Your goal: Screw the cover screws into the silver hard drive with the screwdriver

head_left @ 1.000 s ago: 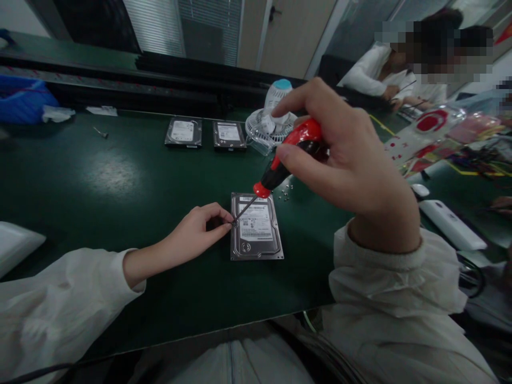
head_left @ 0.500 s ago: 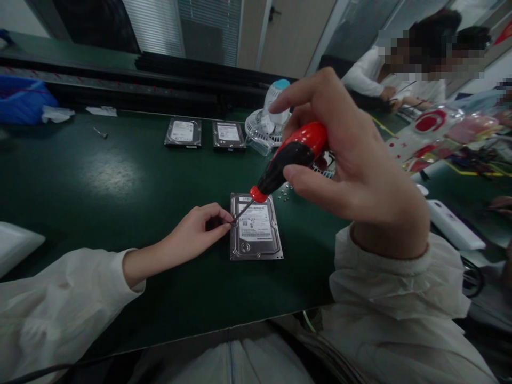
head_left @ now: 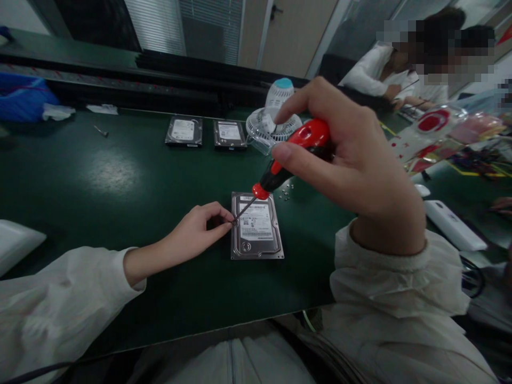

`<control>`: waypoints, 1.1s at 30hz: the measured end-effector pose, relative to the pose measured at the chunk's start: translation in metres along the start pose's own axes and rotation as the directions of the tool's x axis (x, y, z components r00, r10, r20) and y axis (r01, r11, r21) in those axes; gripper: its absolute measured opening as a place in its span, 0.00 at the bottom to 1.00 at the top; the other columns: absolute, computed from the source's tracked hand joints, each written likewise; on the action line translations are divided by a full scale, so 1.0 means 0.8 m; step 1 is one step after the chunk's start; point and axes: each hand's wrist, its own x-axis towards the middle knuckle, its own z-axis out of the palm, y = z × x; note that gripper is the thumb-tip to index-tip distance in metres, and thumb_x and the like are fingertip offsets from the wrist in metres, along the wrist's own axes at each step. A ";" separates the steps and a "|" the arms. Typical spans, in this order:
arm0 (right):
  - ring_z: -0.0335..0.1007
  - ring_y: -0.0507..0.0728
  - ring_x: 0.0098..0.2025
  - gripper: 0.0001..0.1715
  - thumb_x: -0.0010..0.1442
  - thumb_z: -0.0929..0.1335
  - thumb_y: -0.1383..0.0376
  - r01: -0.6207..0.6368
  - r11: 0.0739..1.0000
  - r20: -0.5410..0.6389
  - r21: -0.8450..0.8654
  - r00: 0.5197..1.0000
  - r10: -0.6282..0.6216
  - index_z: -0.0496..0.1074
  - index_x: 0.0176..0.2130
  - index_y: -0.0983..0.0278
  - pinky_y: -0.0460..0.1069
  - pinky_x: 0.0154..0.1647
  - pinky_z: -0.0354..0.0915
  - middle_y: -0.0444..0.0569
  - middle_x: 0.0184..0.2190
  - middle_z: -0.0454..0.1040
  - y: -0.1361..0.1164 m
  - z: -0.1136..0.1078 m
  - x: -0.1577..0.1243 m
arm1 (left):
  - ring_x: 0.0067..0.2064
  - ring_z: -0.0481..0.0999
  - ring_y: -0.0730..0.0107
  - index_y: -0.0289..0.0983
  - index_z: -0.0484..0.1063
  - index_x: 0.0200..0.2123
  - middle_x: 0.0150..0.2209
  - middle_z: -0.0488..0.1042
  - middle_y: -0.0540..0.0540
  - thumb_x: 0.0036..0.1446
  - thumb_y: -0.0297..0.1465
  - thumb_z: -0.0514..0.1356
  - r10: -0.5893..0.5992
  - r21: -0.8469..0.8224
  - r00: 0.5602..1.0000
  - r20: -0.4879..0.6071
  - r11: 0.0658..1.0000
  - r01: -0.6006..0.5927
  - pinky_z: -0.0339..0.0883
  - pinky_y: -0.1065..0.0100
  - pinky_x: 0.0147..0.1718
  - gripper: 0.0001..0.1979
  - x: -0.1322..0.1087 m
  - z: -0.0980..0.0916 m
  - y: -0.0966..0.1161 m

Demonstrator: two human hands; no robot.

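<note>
A silver hard drive (head_left: 257,226) with a white label lies flat on the green table. My right hand (head_left: 352,154) holds a red and black screwdriver (head_left: 276,173) by its handle, thumb on one side and the index finger lifted off. Its thin shaft slants down to the left edge of the drive. There the thumb and index finger of my left hand (head_left: 204,226) are pinched together at the screwdriver's tip. Whatever lies between those fingertips is too small to make out. Several small screws (head_left: 286,192) lie just beyond the drive's upper right corner.
Two more hard drives, one (head_left: 184,130) left of the other (head_left: 230,134), lie toward the back. Beside them is a white fan (head_left: 280,98) with a blue top. A blue bag (head_left: 26,98) sits at the far left. Co-workers (head_left: 372,69) are at the back right.
The screwdriver handle has turned in my right hand, showing more red on top, and my thumb has shifted up along it. My left hand and the drive stay put.
</note>
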 end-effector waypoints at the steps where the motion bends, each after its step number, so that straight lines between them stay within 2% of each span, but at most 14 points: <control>1: 0.54 0.51 0.29 0.13 0.63 0.70 0.57 0.000 1.000 0.000 -0.002 1.000 0.000 0.69 0.44 0.61 0.51 0.36 0.53 0.44 0.35 0.67 0.000 0.000 0.000 | 0.43 0.78 0.61 0.39 0.77 0.41 0.41 0.78 0.47 0.64 0.36 0.61 0.001 0.004 1.000 -0.001 1.000 -0.001 0.70 0.58 0.43 0.08 0.000 0.000 0.000; 5: 0.59 0.56 0.35 0.15 0.57 0.69 0.61 0.047 0.995 0.034 0.086 0.998 -0.050 0.66 0.44 0.60 0.53 0.40 0.57 0.49 0.45 0.68 0.001 0.000 0.001 | 0.43 0.78 0.61 0.40 0.77 0.41 0.41 0.79 0.48 0.64 0.36 0.61 0.001 -0.001 1.000 -0.006 1.000 -0.001 0.71 0.58 0.44 0.07 0.000 0.000 -0.001; 8: 0.59 0.55 0.35 0.12 0.62 0.68 0.56 0.048 0.994 0.003 0.094 0.999 -0.049 0.66 0.42 0.60 0.53 0.40 0.56 0.48 0.40 0.68 0.003 0.002 0.001 | 0.44 0.78 0.61 0.39 0.77 0.41 0.41 0.79 0.48 0.64 0.36 0.62 0.003 -0.007 1.000 -0.005 1.000 -0.003 0.71 0.58 0.44 0.07 0.000 0.001 -0.002; 10: 0.57 0.54 0.33 0.14 0.66 0.67 0.53 0.041 0.996 -0.031 0.079 0.999 -0.038 0.67 0.40 0.60 0.51 0.39 0.55 0.46 0.37 0.67 0.005 0.004 0.002 | 0.43 0.78 0.61 0.39 0.77 0.40 0.40 0.79 0.48 0.64 0.36 0.62 0.005 0.003 1.000 -0.007 1.000 -0.005 0.70 0.58 0.44 0.07 0.001 0.001 -0.002; 16: 0.56 0.53 0.35 0.11 0.61 0.69 0.60 0.078 0.987 -0.027 0.142 0.997 -0.075 0.65 0.40 0.61 0.51 0.39 0.58 0.47 0.40 0.66 0.007 0.006 0.002 | 0.43 0.78 0.61 0.40 0.77 0.41 0.40 0.79 0.48 0.64 0.35 0.61 0.007 -0.005 1.000 -0.001 1.000 -0.007 0.71 0.59 0.43 0.07 0.000 0.000 -0.003; 19: 0.58 0.53 0.36 0.10 0.63 0.67 0.57 0.095 0.987 -0.002 0.126 0.995 -0.096 0.66 0.40 0.61 0.51 0.40 0.58 0.46 0.39 0.66 0.006 0.008 0.003 | 0.43 0.78 0.61 0.40 0.77 0.41 0.41 0.79 0.48 0.64 0.35 0.62 0.009 -0.007 1.000 -0.009 1.000 -0.009 0.71 0.59 0.43 0.07 -0.001 0.000 -0.004; 23: 0.57 0.51 0.31 0.13 0.63 0.70 0.56 0.044 0.998 -0.028 0.048 0.999 -0.042 0.68 0.41 0.61 0.50 0.36 0.56 0.43 0.34 0.67 0.006 0.011 0.002 | 0.43 0.78 0.62 0.40 0.77 0.41 0.41 0.79 0.48 0.65 0.36 0.62 0.015 0.003 1.000 -0.016 1.000 -0.015 0.71 0.59 0.44 0.07 -0.001 0.001 -0.005; 28: 0.60 0.53 0.36 0.12 0.61 0.69 0.59 0.103 0.991 0.028 0.086 0.994 -0.106 0.70 0.43 0.61 0.51 0.40 0.57 0.46 0.40 0.70 0.004 0.006 0.001 | 0.44 0.78 0.61 0.41 0.78 0.41 0.41 0.79 0.48 0.65 0.36 0.61 0.015 -0.001 1.000 -0.007 1.000 -0.015 0.71 0.58 0.44 0.07 -0.001 0.001 -0.005; 33: 0.58 0.51 0.33 0.13 0.66 0.68 0.57 0.044 0.999 0.007 0.028 0.999 -0.044 0.71 0.43 0.64 0.50 0.38 0.57 0.44 0.36 0.67 0.001 0.003 0.001 | 0.43 0.78 0.61 0.40 0.77 0.41 0.41 0.79 0.48 0.65 0.35 0.62 0.014 0.009 1.000 -0.011 1.000 -0.013 0.71 0.59 0.44 0.07 0.000 0.001 -0.004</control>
